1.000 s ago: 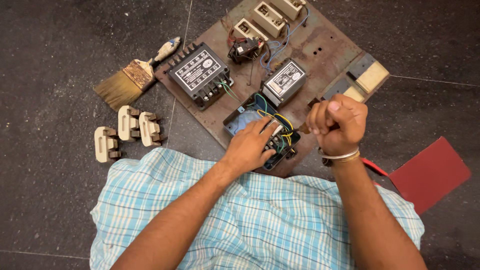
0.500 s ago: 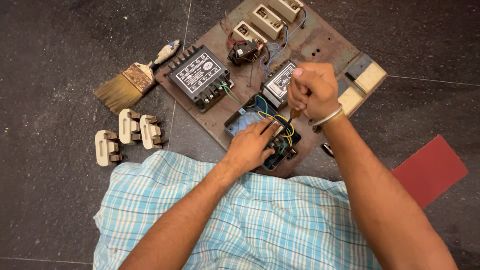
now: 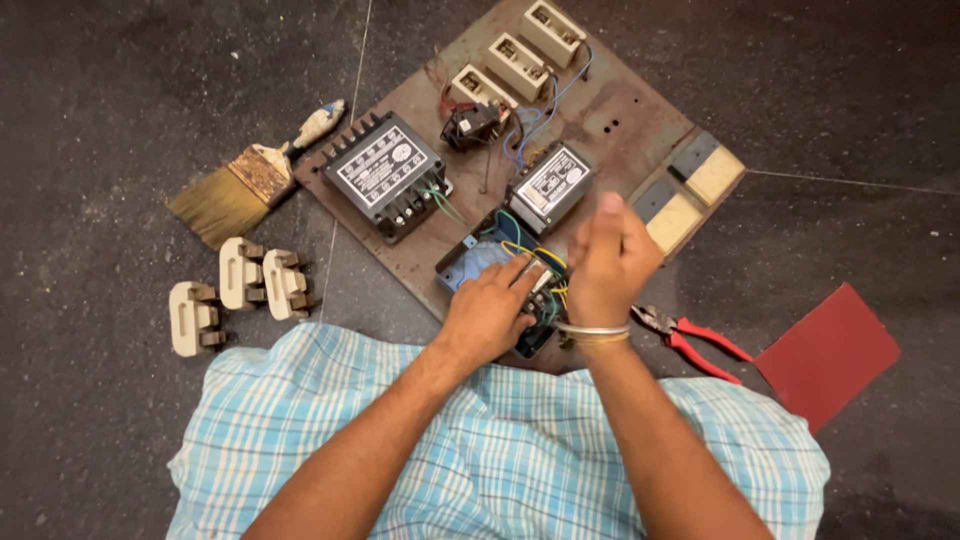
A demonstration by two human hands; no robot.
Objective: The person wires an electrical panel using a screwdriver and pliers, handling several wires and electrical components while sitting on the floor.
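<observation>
My left hand (image 3: 487,315) lies flat on the small blue-backed switch unit (image 3: 500,275) at the near edge of the brown wooden board (image 3: 620,120), fingers spread and pressing it down, not wrapped round anything; the yellow and green wires (image 3: 545,262) run out from under my fingertips. My right hand (image 3: 607,262) is curled into a fist just beside it, over the unit's right end, a bangle at the wrist; it looks closed on a thin tool, but the picture is blurred there and I cannot tell what is in the grip.

As I judge it, I am in the middle of working a terminal on this unit, one hand steadying, the other turning or driving; the next move calls for the left hand to hold the unit firm and the right to come straight down on the screw without catching the loose wires.

About me: a black transformer-like box (image 3: 385,175) and a smaller grey one (image 3: 550,185) on the board; three cream fuse holders (image 3: 515,45) at its far end; red-handled pliers (image 3: 690,335) touching the floor by my right wrist; a paintbrush (image 3: 245,185) and three loose porcelain fuse carriers (image 3: 240,290) to the left.
</observation>
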